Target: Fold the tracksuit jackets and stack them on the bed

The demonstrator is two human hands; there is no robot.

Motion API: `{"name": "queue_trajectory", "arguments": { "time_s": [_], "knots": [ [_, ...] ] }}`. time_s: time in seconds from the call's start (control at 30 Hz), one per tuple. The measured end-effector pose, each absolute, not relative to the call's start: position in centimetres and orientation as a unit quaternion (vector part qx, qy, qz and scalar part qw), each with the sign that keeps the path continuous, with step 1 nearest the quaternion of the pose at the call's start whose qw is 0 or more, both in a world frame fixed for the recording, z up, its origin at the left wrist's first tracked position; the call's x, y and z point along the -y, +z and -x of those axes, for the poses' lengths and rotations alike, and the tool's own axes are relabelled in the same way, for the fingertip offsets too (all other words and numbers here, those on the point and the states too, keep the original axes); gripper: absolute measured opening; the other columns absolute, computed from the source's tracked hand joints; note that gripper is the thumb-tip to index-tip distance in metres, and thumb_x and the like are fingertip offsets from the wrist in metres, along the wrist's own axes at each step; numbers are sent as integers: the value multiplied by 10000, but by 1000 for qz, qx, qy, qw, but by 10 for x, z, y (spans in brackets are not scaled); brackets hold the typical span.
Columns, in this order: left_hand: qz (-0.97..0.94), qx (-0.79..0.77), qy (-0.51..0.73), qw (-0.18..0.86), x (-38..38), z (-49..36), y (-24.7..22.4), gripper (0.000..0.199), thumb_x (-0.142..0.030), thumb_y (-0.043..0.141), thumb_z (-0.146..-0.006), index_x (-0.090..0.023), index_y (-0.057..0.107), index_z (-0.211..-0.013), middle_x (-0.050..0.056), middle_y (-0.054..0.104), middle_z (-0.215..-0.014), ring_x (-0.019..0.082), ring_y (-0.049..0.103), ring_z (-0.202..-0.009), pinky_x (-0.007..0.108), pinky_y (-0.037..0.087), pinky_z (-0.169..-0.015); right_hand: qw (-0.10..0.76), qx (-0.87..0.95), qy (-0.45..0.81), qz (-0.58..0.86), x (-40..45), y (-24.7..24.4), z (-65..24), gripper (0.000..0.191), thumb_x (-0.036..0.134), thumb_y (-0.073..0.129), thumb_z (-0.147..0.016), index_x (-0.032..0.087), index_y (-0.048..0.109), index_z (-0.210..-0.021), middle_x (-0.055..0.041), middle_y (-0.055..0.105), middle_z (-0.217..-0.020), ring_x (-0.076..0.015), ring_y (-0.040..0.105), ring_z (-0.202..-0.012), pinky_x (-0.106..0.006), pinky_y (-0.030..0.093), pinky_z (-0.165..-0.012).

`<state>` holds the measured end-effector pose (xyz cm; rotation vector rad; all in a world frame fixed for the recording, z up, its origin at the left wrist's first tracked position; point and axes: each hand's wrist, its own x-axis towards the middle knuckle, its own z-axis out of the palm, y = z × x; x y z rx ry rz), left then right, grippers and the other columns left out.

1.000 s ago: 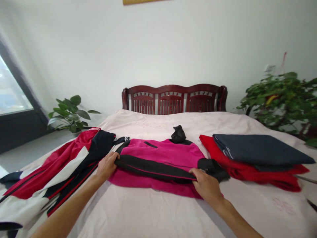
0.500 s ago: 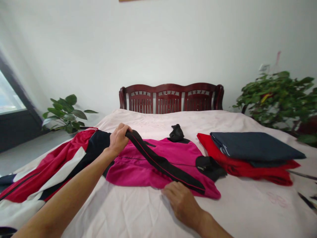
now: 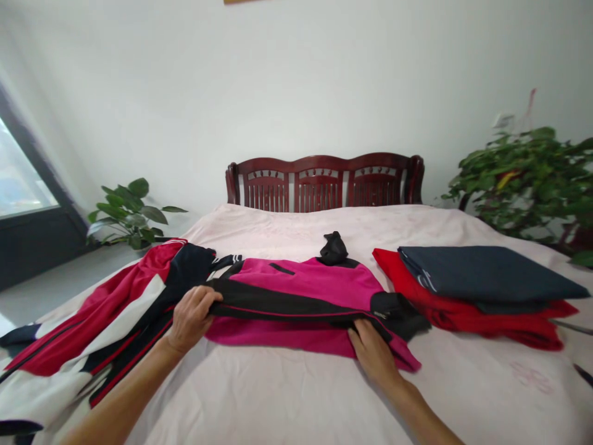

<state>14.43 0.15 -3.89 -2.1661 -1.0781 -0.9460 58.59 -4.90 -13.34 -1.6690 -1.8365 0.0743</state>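
A magenta jacket [image 3: 296, 278] with black trim lies on the bed, its collar toward the right. One black sleeve [image 3: 287, 303] with a thin pink stripe stretches lengthwise across the jacket's body. My left hand [image 3: 192, 315] is closed on the cuff end of that sleeve, at the jacket's left edge. Around the sleeve's other end, close to the shoulder, my right hand [image 3: 373, 349] has its fingers closed, the fingertips partly hidden under the black cloth. The second sleeve's far end, a black bunch [image 3: 333, 248], sticks up beyond the jacket.
A rumpled red, white and navy jacket [image 3: 125, 296] lies at the left. Folded dark blue cloth [image 3: 491, 275] rests on folded red cloth [image 3: 509, 327] at the right. The pale pink sheet [image 3: 259, 395] covers the bed. Potted plants flank the wooden headboard [image 3: 319, 179].
My left hand has moved down and toward me with the cuff, bringing the sleeve level along the jacket. My right hand has shifted right and up and now grips the sleeve near the shoulder.
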Motion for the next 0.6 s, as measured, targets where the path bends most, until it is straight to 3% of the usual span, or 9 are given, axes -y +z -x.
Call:
{"name": "queue_trajectory", "arguments": {
  "time_s": [0.13, 0.2, 0.33, 0.4, 0.5, 0.6],
  "knots": [
    [846, 433, -249, 187, 15, -127, -93, 358, -14, 504, -729, -223, 602, -1002, 49, 624, -979, 214, 581, -917, 326, 476, -832, 257, 721, -114, 633, 70, -137, -592, 339, 257, 436, -939, 141, 620, -1199, -155, 664, -1125, -292, 620, -1058, -443, 497, -927],
    [845, 456, -231, 156, 19, -121, -103, 339, -61, 542, -760, -224, 593, -1052, 55, 613, -1035, 223, 575, -959, 341, 477, -858, 264, 748, -151, 590, 80, -133, -595, 315, 216, 473, -923, 162, 618, -1197, -122, 677, -1101, -265, 624, -1027, -409, 501, -897],
    [836, 462, -244, 167, 14, -114, -97, 317, -42, 528, -784, -227, 609, -1029, 54, 603, -1021, 214, 573, -954, 334, 475, -858, 329, 795, -206, 467, 96, -115, -600, 266, 124, 495, -914, 218, 643, -1113, -46, 693, -1007, -198, 620, -963, -349, 474, -878],
    [831, 451, -262, 193, 9, -116, -89, 318, -12, 488, -800, -225, 625, -992, 55, 607, -988, 208, 569, -933, 331, 470, -850, 348, 790, -242, 443, 100, -106, -599, 323, 106, 532, -889, 224, 629, -1173, -48, 687, -1054, -208, 603, -1015, -374, 448, -929],
    [817, 445, -286, 229, 3, -124, -81, 311, -6, 462, -826, -223, 650, -948, 61, 615, -956, 215, 559, -922, 347, 459, -845, 316, 770, -250, 495, 98, -103, -597, 466, 114, 567, -847, 204, 580, -1304, -87, 653, -1175, -256, 578, -1076, -438, 436, -952],
    [817, 460, -273, 212, 3, -128, -82, 327, 4, 466, -792, -222, 668, -913, 62, 629, -938, 221, 561, -913, 359, 457, -838, 254, 795, -191, 518, 93, -111, -600, 427, 62, 518, -819, 210, 668, -1191, -73, 674, -1019, -223, 609, -918, -385, 484, -816]
  ]
}}
